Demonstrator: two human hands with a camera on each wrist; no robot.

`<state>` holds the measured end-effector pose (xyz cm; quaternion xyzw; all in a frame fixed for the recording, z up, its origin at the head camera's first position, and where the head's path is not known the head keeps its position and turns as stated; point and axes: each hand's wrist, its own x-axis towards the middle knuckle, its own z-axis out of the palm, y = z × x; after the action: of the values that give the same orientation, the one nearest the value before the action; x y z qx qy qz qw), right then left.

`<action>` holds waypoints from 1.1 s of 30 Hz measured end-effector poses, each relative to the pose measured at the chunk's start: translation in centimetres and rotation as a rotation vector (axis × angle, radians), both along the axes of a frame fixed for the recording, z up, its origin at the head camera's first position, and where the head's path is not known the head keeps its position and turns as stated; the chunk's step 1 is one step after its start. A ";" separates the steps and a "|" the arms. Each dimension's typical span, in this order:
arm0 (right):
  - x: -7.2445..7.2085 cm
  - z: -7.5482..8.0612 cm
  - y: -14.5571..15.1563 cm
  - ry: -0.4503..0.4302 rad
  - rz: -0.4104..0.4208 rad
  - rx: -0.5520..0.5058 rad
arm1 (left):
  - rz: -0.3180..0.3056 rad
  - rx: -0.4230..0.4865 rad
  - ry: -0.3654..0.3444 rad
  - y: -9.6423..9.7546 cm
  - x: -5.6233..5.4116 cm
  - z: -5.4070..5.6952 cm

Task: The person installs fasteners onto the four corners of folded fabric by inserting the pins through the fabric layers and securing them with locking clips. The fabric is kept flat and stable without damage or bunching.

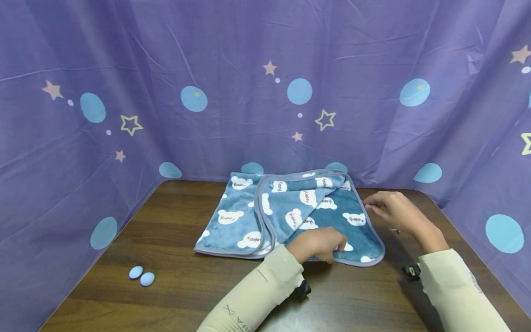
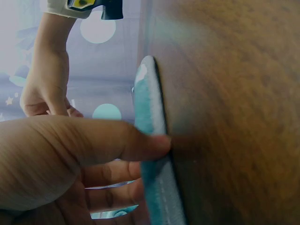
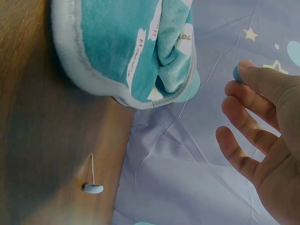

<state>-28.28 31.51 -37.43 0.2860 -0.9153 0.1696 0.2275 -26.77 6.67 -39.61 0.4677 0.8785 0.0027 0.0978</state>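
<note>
Two bare hands reach over a brown wooden table (image 1: 174, 295), where a blue blanket (image 1: 232, 230) with white bear heads and "Happy" lettering lies toward 12 o'clock. It lies folded, with a loose flap slanting across its middle and a grey trim along its edges. Between 4 and 5 o'clock on it, the left hand (image 1: 318, 243) pinches the near edge, the thumb against the trim and the fingers on the other side. The right hand (image 1: 392, 210) hovers by the 3 o'clock edge; thumb and index finger pinch a small rounded blue piece (image 3: 237, 74), the other fingers spread loosely. Just nearer the person, at 6 o'clock from that hand, a pin (image 3: 93, 189) with a pale blue head lies on the wood. Two pale blue ovals (image 1: 141, 275) sit side by side between 8 and 9 o'clock from the blanket. A purple curtain (image 1: 249, 41) with stars and dots hangs behind at 12 o'clock.
</note>
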 end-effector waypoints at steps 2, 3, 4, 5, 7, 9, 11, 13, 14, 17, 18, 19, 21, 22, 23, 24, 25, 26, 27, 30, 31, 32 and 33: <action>0.0 0.0 -0.1 0.010 0.007 0.001 | 0.003 0.010 0.016 0.0 -0.1 -0.1; -0.1 0.0 -0.1 0.014 0.010 0.002 | 0.002 0.016 0.018 0.0 -0.2 -0.1; -0.1 0.1 -0.1 0.016 0.014 0.001 | -0.002 0.024 0.024 0.0 -0.3 -0.2; 0.0 0.1 -0.1 0.017 0.016 -0.001 | -0.005 0.031 0.026 0.0 -0.4 -0.2; 0.0 0.1 -0.1 0.018 0.019 -0.003 | -0.008 0.041 0.023 0.0 -0.6 -0.3; 0.0 0.2 0.0 0.020 0.021 -0.003 | -0.011 0.051 -0.006 -0.1 -0.7 -0.4; 0.1 0.2 0.1 0.027 0.021 -0.002 | -0.011 0.061 -0.051 -0.2 -0.9 -0.3; 0.1 0.2 0.2 0.030 0.022 0.000 | -0.028 0.086 -0.101 -0.4 -1.2 -0.2; 0.1 0.2 0.2 0.035 0.024 0.000 | -0.039 0.104 -0.127 -0.6 -1.3 -0.2; 0.0 0.2 0.3 0.043 0.025 0.001 | -0.088 0.164 -0.188 -1.0 -2.1 -0.3; 0.0 0.2 0.4 0.042 0.025 0.000 | -0.107 0.182 -0.202 -1.2 -2.3 -0.4; 0.0 0.2 0.4 0.040 0.025 -0.001 | -0.121 0.196 -0.214 -1.3 -2.5 -0.5; 0.0 0.2 0.5 0.034 0.023 -0.003 | -0.144 0.212 -0.241 -1.6 -2.9 -0.5; -0.1 0.2 0.5 0.028 0.020 -0.004 | -0.156 0.220 -0.250 -1.7 -3.0 -0.4; 0.0 0.2 0.5 0.025 0.019 -0.006 | -0.171 0.227 -0.257 -1.8 -3.1 -0.3; 0.0 0.2 0.5 0.021 0.019 -0.007 | -0.185 0.232 -0.265 -1.9 -3.2 -0.3; 0.0 0.2 0.5 0.020 0.019 -0.006 | -0.194 0.235 -0.268 -2.0 -3.3 -0.2; 0.0 0.3 0.5 0.019 0.018 -0.006 | -0.198 0.235 -0.275 -2.1 -3.4 -0.2; -0.1 0.3 0.5 0.019 0.018 -0.005 | -0.198 0.233 -0.283 -2.2 -3.4 -0.1; 0.0 0.3 0.5 0.010 0.014 -0.003 | -0.205 0.213 -0.293 -2.3 -3.6 -0.1; 0.0 0.3 0.5 0.007 0.012 -0.003 | -0.203 0.199 -0.284 -2.3 -3.6 0.0; 0.0 0.4 0.5 0.005 0.009 -0.002 | -0.200 0.185 -0.282 -2.3 -3.6 0.0; 0.0 0.4 0.5 0.001 0.005 -0.002 | -0.200 0.174 -0.273 -2.2 -3.6 0.0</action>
<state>-28.29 32.00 -37.05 0.2880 -0.9144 0.1709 0.2276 -30.33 4.43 -39.57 0.5548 0.8025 0.1324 0.1752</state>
